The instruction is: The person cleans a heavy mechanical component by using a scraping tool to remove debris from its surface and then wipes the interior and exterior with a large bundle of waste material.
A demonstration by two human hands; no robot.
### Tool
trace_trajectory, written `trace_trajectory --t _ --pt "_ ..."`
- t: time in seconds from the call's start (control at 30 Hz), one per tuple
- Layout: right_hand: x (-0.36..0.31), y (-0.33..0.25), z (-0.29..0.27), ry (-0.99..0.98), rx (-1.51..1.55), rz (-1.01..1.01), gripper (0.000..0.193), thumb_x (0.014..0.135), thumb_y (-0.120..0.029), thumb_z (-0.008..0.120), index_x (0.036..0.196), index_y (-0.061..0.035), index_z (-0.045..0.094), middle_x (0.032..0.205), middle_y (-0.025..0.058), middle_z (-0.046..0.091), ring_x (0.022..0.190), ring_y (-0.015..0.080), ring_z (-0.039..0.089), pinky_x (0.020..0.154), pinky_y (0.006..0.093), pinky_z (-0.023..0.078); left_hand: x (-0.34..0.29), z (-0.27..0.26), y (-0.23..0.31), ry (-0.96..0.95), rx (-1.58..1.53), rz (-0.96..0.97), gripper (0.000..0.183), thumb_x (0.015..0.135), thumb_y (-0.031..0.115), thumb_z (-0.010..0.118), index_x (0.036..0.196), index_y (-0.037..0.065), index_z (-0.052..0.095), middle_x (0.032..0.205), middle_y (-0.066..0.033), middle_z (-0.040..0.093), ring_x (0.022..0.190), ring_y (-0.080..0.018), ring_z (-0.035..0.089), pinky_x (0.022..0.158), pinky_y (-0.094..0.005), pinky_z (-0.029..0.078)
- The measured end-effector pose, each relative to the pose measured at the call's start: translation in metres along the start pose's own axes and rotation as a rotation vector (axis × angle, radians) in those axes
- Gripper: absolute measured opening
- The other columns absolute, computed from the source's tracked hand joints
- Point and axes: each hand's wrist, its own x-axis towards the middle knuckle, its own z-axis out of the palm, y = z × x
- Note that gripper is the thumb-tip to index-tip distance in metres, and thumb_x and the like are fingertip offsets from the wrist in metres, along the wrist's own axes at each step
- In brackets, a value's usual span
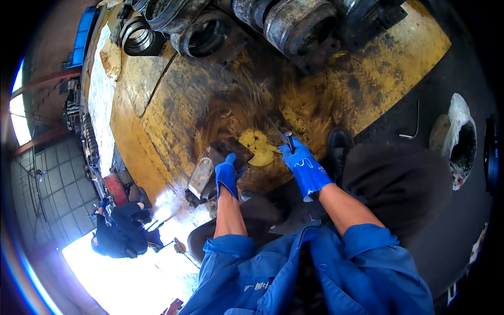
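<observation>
My left hand [227, 175], in a blue rubber glove, grips the edge of a greasy, block-shaped metal part [201, 177], brown with a shiny grey rounded end. The part sits tilted on the stained yellow sheet in front of me. To the right of it, my right hand [300, 160], gloved in the same way, is closed around a slim hand tool [289, 137] with a dark end. A thin blade-like piece seems to point away from that hand; the tool's exact kind does not show.
Several heavy, dirty metal housings [299, 26] with round openings line the far edge of the yellow sheet [373, 79]. A bent rod [417, 121] and a bucket with a plastic liner [462, 142] are on the right. Another person [123, 228] crouches at the left beside bright light.
</observation>
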Motion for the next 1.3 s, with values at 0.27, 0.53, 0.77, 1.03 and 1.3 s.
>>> trace_trajectory --t 0.27,0.53,0.77,1.03,1.3 --pt "0.003 -0.009 -0.014 0.063 0.046 -0.074 0.036 0.097 -0.012 0.057 0.132 -0.0015 0.061 0.098 0.0141 0.076 0.084 0.0219 0.074 0.079 0.0352 0.059 -0.012 0.046 0.030 0.015 -0.044 -0.002 0.034 0.098 0.034 0.063 0.116 0.006 0.068 0.103 -0.0120 0.075 0.072 -0.0279 0.074 0.056 -0.0360 0.055" --pt "-0.003 -0.042 -0.023 0.105 0.208 -0.018 0.036 0.099 -0.009 0.053 0.134 -0.0054 0.061 0.101 0.0119 0.077 0.072 0.0177 0.070 0.064 0.0310 0.057 0.004 0.038 0.018 -0.107 0.020 -0.025 0.046 0.095 0.046 0.064 0.126 0.012 0.066 0.114 -0.0079 0.074 0.080 -0.0279 0.072 0.070 -0.0412 0.052" --pt "-0.037 -0.189 -0.067 -0.100 0.147 -0.142 0.041 0.099 -0.016 0.057 0.140 -0.0075 0.057 0.101 0.0105 0.076 0.067 0.0138 0.068 0.055 0.0291 0.053 -0.047 0.039 0.030 -0.320 -0.137 0.057 0.036 0.099 0.044 0.061 0.124 0.018 0.067 0.112 -0.0077 0.071 0.080 -0.0218 0.064 0.069 -0.0356 0.049" --pt "-0.186 -0.413 -0.187 -0.016 -0.084 -0.757 0.036 0.100 -0.019 0.059 0.131 0.0001 0.063 0.104 0.0116 0.077 0.070 0.0144 0.071 0.060 0.0283 0.056 -0.086 0.004 0.027 -0.420 -0.172 0.000 0.043 0.096 0.047 0.068 0.117 0.010 0.060 0.095 -0.0079 0.068 0.073 -0.0191 0.065 0.057 -0.0299 0.051" --pt "-0.160 -0.198 -0.384 0.416 0.412 -0.612 0.042 0.104 -0.027 0.062 0.130 0.0055 0.059 0.115 0.0174 0.074 0.075 0.0158 0.070 0.058 0.0280 0.054 -0.124 -0.016 0.030 -0.567 -0.194 0.031 0.059 0.104 0.048 0.054 0.144 0.004 0.050 0.127 -0.0168 0.068 0.108 -0.0304 0.068 0.093 -0.0385 0.053"
